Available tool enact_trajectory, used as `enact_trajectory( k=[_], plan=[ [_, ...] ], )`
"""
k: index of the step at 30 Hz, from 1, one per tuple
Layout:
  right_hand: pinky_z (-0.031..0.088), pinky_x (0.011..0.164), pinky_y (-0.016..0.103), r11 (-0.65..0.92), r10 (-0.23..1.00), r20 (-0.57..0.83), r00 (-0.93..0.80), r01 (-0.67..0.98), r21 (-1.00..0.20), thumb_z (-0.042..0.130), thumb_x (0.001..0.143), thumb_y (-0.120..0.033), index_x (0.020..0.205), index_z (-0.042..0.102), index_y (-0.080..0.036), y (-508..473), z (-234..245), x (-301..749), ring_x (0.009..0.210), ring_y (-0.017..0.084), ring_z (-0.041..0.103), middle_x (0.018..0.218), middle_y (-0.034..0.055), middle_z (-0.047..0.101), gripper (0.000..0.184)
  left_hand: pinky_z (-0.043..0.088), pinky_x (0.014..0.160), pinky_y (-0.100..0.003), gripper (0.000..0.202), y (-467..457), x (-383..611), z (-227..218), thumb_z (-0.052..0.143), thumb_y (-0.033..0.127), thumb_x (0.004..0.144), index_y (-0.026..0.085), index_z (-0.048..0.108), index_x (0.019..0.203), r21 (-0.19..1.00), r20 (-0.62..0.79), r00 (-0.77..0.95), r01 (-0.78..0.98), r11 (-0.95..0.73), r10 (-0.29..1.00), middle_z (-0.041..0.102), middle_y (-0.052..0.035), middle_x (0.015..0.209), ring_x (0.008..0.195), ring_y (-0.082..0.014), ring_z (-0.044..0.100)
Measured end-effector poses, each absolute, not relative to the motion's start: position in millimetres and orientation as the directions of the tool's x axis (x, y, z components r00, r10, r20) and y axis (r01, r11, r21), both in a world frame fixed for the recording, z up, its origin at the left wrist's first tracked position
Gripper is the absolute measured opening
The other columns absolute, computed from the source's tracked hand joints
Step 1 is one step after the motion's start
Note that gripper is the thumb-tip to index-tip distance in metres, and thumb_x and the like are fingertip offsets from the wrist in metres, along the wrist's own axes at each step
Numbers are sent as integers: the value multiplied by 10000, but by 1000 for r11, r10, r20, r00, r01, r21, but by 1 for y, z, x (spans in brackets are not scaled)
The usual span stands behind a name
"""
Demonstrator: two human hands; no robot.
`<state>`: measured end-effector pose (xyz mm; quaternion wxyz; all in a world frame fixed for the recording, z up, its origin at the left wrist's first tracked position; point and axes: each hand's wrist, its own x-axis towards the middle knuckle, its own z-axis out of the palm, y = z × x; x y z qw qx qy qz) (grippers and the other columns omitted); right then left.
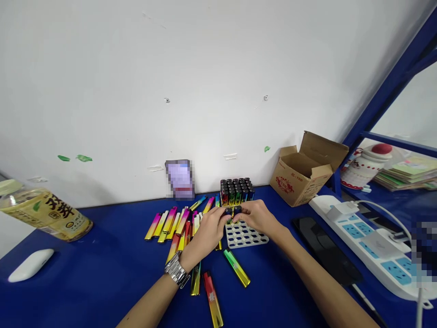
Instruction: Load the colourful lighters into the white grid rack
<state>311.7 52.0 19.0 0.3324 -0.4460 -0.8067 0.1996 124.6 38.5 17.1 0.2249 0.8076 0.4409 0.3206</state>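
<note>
One blue bench (102, 273) carries everything. At its right rear stands one open cardboard box (300, 175). In front of that lie one white power strip (362, 241) and one dark phone (324, 250), face up. One tea bottle (44, 212) lies on its side at the far left, with one white mouse (30, 265) near it.

One white tray (246, 236) with rows of holes sits mid-bench. Its rear rows are filled with a block of standing lighters (237, 191), black caps up, too tightly packed to count. A fan of loose lighters (174, 223), roughly a dozen, lies flat to the left, long axes running away from the person. Three more (236, 268) lie nearer.

The left hand (208, 232), wearing a wristwatch (176, 269), and the right hand (257, 217) meet over the tray. The fingers of each close narrowly on one of the two held lighters (232, 211). These stand upright, caps up, just in front of the standing block.
</note>
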Motion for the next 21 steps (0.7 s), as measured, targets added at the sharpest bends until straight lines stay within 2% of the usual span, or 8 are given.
enact_trajectory(
  k=[5, 9, 11, 14, 16, 18, 21],
  plan=[
    [267, 500, 231, 501, 862, 254, -438, 666, -553, 562, 864, -498, 605, 621, -139, 51, 23, 313, 509, 110, 417, 544, 11, 563, 446, 481, 732, -332, 243, 36, 126, 24, 396, 253, 940, 166, 623, 934, 640, 266, 430, 591, -491, 863, 633, -68, 872, 816, -200, 603],
    [242, 498, 240, 370, 927, 94, -364, 838, -402, 599, 811, -555, 625, 601, -164, 43, 43, 319, 529, 142, 475, 571, 28, 576, 432, 482, 790, -360, 252, 30, 115, 33, 404, 266, 922, 168, 592, 1057, 514, 217, 453, 700, -496, 864, 598, -94, 990, 935, -228, 585],
    [231, 500, 249, 312, 947, 19, -322, 898, -311, 584, 829, -520, 616, 598, -173, 31, 55, 317, 539, 161, 517, 583, 44, 591, 408, 478, 794, -373, 258, 24, 108, 37, 403, 204, 889, 160, 573, 1077, 409, 193, 435, 779, -475, 880, 575, -108, 1025, 956, -241, 570],
    [246, 512, 256, 379, 910, -72, -409, 889, -256, 543, 860, -397, 617, 621, -176, 4, 66, 304, 588, 184, 583, 608, 60, 624, 338, 470, 765, -404, 235, 13, 105, 39, 389, 198, 877, 129, 603, 945, 215, 115, 359, 901, -376, 926, 573, -133, 948, 907, -277, 563],
    [302, 544, 262, 432, 871, -140, -472, 869, -240, 552, 834, -416, 685, 664, -164, -15, 66, 289, 676, 224, 624, 689, 96, 667, 314, 459, 792, -425, 256, 6, 109, 39, 407, 241, 886, 107, 623, 911, 103, 81, 326, 937, -333, 942, 582, -161, 948, 934, -307, 557],
    [365, 603, 288, 427, 855, -229, -465, 882, -199, 563, 806, -418, 814, 701, -138, -31, 63, 274, 769, 273, 642, 807, 144, 699, 312, 452, 822, -422, 263, 1, 116, 37, 449, 265, 874, 92, 634, 942, 58, 59, 325, 943, -328, 944, 589, -180, 991, 976, -318, 552],
    [398, 641, 304, 372, 853, -326, -408, 913, -168, 574, 747, -293, 933, 696, -115, -44, 56, 258, 796, 277, 646, 879, 163, 703, 285, 454, 819, -409, 268, 0, 127, 35, 511, 273, 827, 83, 641, 965, 57, 14, 334, 941, -334, 942, 600, -184, 1008, 990, -324, 552]
  ],
)
